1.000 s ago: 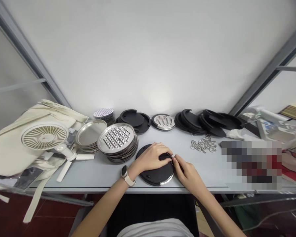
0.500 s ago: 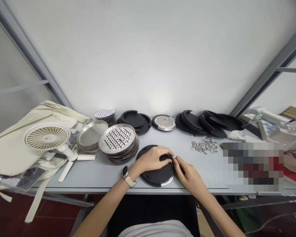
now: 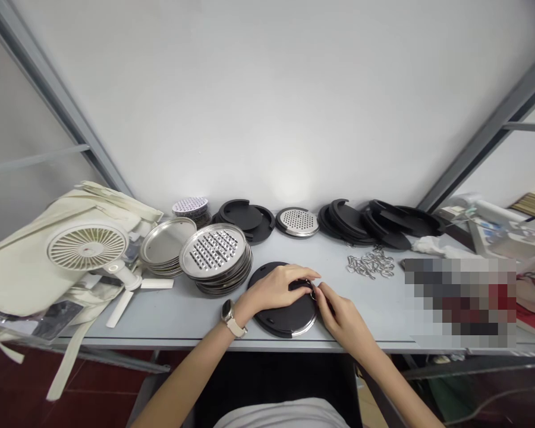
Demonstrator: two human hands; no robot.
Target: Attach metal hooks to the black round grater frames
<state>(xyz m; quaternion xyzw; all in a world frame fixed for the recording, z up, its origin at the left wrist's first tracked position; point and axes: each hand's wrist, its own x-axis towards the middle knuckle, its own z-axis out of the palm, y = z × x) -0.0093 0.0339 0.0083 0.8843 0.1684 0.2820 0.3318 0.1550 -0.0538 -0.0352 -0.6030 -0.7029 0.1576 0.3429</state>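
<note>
A black round plastic holder lies on the bench in front of me, a strip of metal rim showing at its lower right. Across its top rests my left hand, with a watch on the wrist; its thumb and fingers close round the holder's right side. My right hand pinches a small metal ring at that same side. Fingers partly cover the spot where ring and holder meet, so I cannot tell whether the ring is through a hole. Several loose metal rings lie in a heap to the right.
Left of the holder are stacked round metal graters and plain metal discs. More black holders and one fitted grater line the wall. A white fan and a cream bag occupy the left end.
The fingers of my left hand stretch slightly further over the holder's right edge. My right hand keeps its pinch at the ring; the view shifts very slightly.
</note>
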